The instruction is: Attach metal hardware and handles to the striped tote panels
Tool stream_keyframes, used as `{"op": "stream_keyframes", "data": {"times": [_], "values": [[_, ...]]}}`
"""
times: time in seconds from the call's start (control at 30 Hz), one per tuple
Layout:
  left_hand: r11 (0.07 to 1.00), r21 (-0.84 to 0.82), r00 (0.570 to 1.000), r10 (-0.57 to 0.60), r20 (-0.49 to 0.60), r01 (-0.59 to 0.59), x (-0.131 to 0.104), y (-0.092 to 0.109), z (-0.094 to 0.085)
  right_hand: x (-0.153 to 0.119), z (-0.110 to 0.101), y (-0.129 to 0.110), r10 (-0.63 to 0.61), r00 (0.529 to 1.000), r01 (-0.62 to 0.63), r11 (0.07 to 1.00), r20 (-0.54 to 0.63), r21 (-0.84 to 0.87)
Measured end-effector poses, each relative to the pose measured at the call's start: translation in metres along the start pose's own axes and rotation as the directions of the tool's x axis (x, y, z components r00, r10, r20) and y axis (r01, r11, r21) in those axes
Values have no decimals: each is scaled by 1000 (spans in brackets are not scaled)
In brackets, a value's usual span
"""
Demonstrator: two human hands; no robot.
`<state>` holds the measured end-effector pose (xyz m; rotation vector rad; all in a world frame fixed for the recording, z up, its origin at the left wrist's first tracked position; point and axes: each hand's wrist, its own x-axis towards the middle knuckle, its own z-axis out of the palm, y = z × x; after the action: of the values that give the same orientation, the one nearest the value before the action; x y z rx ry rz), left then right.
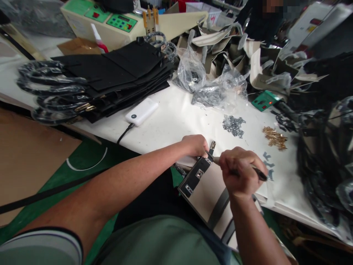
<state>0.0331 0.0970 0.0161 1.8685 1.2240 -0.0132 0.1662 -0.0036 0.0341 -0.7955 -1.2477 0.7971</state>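
A beige bag (211, 187) with a black top band and metal fittings lies tilted at the table's front edge, partly over my lap. My right hand (241, 171) is closed around a dark-handled tool (260, 173), its pale tip end pointing left at the fitting near the band's upper corner. At that same corner my left hand (196, 146) is closed, fingers pressed at the band beside a small strap with a metal piece (212, 145). What its fingertips pinch is too small to make out.
Stacked black bag pieces (118, 70) lie at the back left, near a white power bank (142, 111). Grey metal plates (234, 126), gold parts (275, 138) and a green box (265, 100) are on the right. A person stands behind.
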Motion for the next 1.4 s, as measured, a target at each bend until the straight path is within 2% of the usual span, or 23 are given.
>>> {"op": "stream_keyframes", "data": {"times": [0.13,0.23,0.3,0.4,0.47,0.5,0.57,0.63,0.7,0.77,0.9,0.97,1.03,1.1,1.17,1.27,1.4], "values": [[999,10,999,-36,-18,37,-8,4,-2,-4,5,5,102,988,-71,968,116,-243],[997,76,997,-11,-75,16,-14,4,-6,6,2,18,66,984,10,903,163,-430],[995,103,994,4,-112,8,-14,3,-8,22,-7,28,55,990,34,806,132,-591],[995,100,990,20,-140,-6,-17,0,-8,47,-26,38,98,993,-2,588,69,-809],[997,72,990,25,-140,-15,-20,-1,-5,56,-38,40,118,990,10,467,73,-884],[998,54,990,27,-139,-19,-22,-2,-3,56,-43,40,117,990,23,439,83,-898],[999,17,989,33,-143,-31,-26,-5,-1,47,-52,35,123,986,43,460,111,-887],[998,-14,987,66,-144,-69,-32,-6,1,27,-59,23,213,966,12,525,145,-851],[984,-65,977,155,-143,-165,-42,-2,3,2,-66,6,371,907,-51,566,199,-823],[951,-98,946,276,-170,-295,-56,9,5,-20,-74,-17,510,831,-137,573,221,-808],[888,1,859,444,-255,-459,-89,46,9,-43,-94,-77,653,735,-333,583,183,-741],[850,2,818,507,-273,-527,-101,61,9,-51,-108,-113,669,720,-394,614,185,-684],[815,-42,777,534,-333,-578,-106,68,7,-61,-124,-150,648,748,-438,646,146,-626],[816,-113,771,477,-422,-567,-102,66,3,-74,-143,-185,619,785,-506,671,33,-542],[844,-188,799,370,-474,-503,-91,58,1,-87,-163,-216,587,798,-584,699,-135,-412],[872,-232,830,283,-480,-431,-68,41,9,-100,-194,-253,516,753,-628,748,-408,-214],[918,-156,816,235,-528,-365,-43,23,33,-96,-242,-289,279,678,-509,846,-680,-161]]}}
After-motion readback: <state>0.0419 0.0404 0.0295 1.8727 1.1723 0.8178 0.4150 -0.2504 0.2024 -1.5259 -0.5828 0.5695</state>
